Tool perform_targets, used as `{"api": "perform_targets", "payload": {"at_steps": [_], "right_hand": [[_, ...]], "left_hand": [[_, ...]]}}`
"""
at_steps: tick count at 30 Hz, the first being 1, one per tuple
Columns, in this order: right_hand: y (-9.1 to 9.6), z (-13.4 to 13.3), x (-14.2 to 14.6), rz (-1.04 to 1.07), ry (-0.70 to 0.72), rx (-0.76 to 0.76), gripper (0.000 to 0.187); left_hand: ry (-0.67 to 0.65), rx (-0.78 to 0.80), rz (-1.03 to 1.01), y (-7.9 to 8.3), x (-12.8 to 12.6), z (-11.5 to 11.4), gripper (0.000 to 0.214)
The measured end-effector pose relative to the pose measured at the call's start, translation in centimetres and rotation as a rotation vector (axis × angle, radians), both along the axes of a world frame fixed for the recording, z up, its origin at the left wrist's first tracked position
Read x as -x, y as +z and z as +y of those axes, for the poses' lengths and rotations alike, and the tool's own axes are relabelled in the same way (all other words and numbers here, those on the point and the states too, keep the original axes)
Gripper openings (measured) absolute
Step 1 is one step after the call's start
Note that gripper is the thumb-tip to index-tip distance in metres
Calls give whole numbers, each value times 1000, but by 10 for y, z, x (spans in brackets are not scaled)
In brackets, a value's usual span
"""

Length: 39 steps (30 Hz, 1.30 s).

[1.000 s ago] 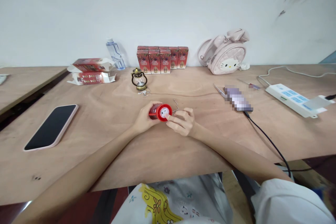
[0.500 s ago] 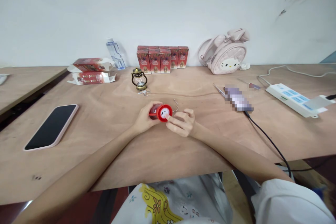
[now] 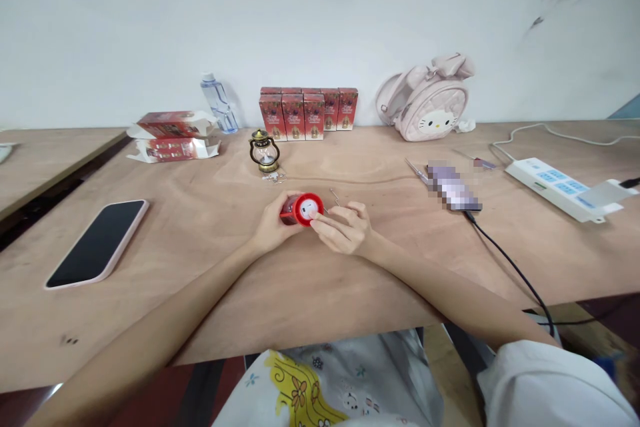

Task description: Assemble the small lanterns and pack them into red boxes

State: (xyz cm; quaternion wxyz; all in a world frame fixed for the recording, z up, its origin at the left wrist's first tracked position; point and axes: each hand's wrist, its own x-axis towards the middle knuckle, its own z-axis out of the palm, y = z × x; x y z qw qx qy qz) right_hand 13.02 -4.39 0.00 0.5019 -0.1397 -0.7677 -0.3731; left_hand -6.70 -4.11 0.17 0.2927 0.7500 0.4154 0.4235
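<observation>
My left hand (image 3: 275,225) is wrapped round a small red lantern (image 3: 287,213), which is tipped so that its underside faces me. Set inside the red rim is a white round base plate (image 3: 309,207) with a small dark slot. At that plate's lower right edge are the fingertips of my right hand (image 3: 346,228), bent and pinched together; whether something tiny is between them is hidden. A thin bent metal wire (image 3: 334,196) shows just beyond the right fingers. Farther back, a bronze-coloured lantern (image 3: 265,152) stands upright, with small loose metal pieces (image 3: 275,177) in front of it.
Several red boxes (image 3: 293,119) stand by the wall, between a water bottle (image 3: 219,103) and a pink bag (image 3: 434,107). Opened boxes (image 3: 173,137) lie at left, above a phone (image 3: 97,243). At right are a screwdriver (image 3: 417,171), a cabled phone (image 3: 453,187) and a power strip (image 3: 550,187).
Both hands and the red lantern have shifted slightly up and left. The right fingertips are still at the white base plate, now nearer its lower edge.
</observation>
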Motion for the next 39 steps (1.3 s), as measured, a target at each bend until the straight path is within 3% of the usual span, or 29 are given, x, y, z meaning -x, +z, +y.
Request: {"api": "perform_targets", "payload": {"at_steps": [6,16,24,30,35,39], "right_hand": [[-2,-2,0,-22,18,44,14],[-6,1,1,30,27,95,17],[-23,4,0,54,31,367,18],[-13,2,2,49,-42,288,10],[-8,1,0,43,-36,334,24],[-11,1,-1,39,-28,405,26]], "left_hand": [[13,-48,120,3,0,-1,49],[62,-42,97,2,-2,-2,48],[-16,-59,142,-1,3,1,49],[-9,-99,144,-2,3,1,49],[-11,-127,193,0,1,-1,48],[-23,-127,210,2,1,-2,48]]}}
